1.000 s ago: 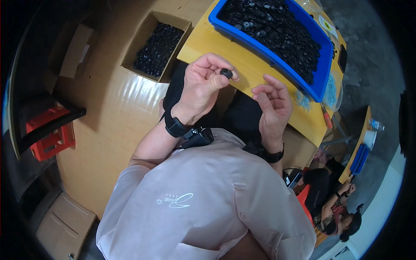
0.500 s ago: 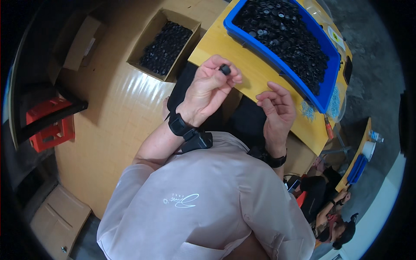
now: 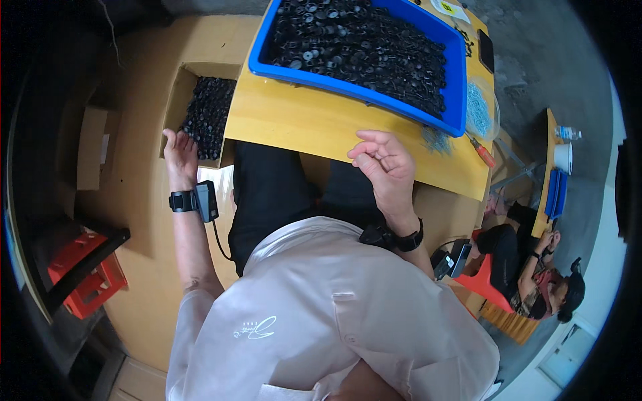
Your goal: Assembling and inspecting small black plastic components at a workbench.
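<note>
Over the near edge of a cardboard box (image 3: 172, 100) on the left, my left hand (image 3: 180, 154) is open, palm up, with its thumb apart and nothing visible in it. Small black plastic parts (image 3: 208, 113) lie heaped in that box. My right hand (image 3: 386, 164) hovers at the front edge of the yellow table (image 3: 294, 110). Its fingers are curled toward the thumb; whatever they may hold is too small to see. Beyond it stands a blue tray (image 3: 348, 83) full of round black plastic parts (image 3: 361, 47).
Small bluish metal pieces lie in a clear dish (image 3: 493, 123) and in a loose pile (image 3: 436, 139) by the tray. Nearby are a red-handled screwdriver (image 3: 483, 152) and a phone (image 3: 486, 51). A red plastic stool (image 3: 87, 281) is at left. Another person (image 3: 535, 274) sits at right.
My left hand has moved from above the table's edge left to the cardboard box, and the black part it pinched no longer shows in it. The view has turned; my right hand remains curled.
</note>
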Demonstrator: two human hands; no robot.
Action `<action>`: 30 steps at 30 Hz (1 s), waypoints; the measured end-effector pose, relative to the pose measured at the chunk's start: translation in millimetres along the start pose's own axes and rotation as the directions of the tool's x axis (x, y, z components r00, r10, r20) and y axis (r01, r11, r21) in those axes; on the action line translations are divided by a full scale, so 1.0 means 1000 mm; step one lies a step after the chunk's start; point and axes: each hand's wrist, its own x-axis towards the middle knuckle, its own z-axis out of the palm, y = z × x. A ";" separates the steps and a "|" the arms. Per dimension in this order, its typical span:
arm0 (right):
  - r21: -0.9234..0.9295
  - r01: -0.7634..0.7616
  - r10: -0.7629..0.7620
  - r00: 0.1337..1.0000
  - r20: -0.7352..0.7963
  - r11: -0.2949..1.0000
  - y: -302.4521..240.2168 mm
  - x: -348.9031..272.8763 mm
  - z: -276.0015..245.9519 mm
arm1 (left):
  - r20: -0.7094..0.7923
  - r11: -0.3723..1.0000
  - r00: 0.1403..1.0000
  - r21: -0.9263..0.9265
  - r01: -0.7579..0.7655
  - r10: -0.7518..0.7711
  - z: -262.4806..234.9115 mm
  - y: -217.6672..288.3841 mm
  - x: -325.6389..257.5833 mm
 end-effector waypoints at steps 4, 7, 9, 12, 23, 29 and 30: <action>-0.047 -0.003 0.000 0.998 -0.062 0.999 0.002 -0.004 -0.013 | 0.020 0.992 0.995 0.083 -0.099 0.097 0.013 0.003 -0.011; -0.062 0.019 -0.027 0.990 -0.136 0.998 0.001 -0.006 -0.028 | 0.124 0.974 0.968 -0.093 -0.207 0.218 0.066 0.016 -0.069; -0.133 0.064 -0.093 0.970 -0.224 0.989 0.000 -0.001 -0.042 | 0.175 0.967 0.957 -0.149 -0.206 0.231 0.089 0.025 -0.099; -0.275 0.112 -0.197 0.931 -0.306 0.955 -0.011 0.016 -0.055 | 0.485 0.949 0.863 -0.313 0.023 0.139 0.116 0.026 -0.127; -0.890 0.301 -0.281 0.937 0.209 0.343 -0.016 0.125 -0.064 | 0.713 0.981 0.680 0.064 0.184 -0.174 0.154 -0.033 -0.184; -0.885 0.293 -0.217 0.950 0.226 0.362 -0.016 0.138 -0.063 | 0.679 0.981 0.710 0.078 0.179 -0.184 0.154 -0.034 -0.185; -0.867 0.312 -0.260 0.940 0.222 0.389 -0.016 0.137 -0.062 | 0.683 0.984 0.709 0.091 0.155 -0.175 0.156 -0.034 -0.184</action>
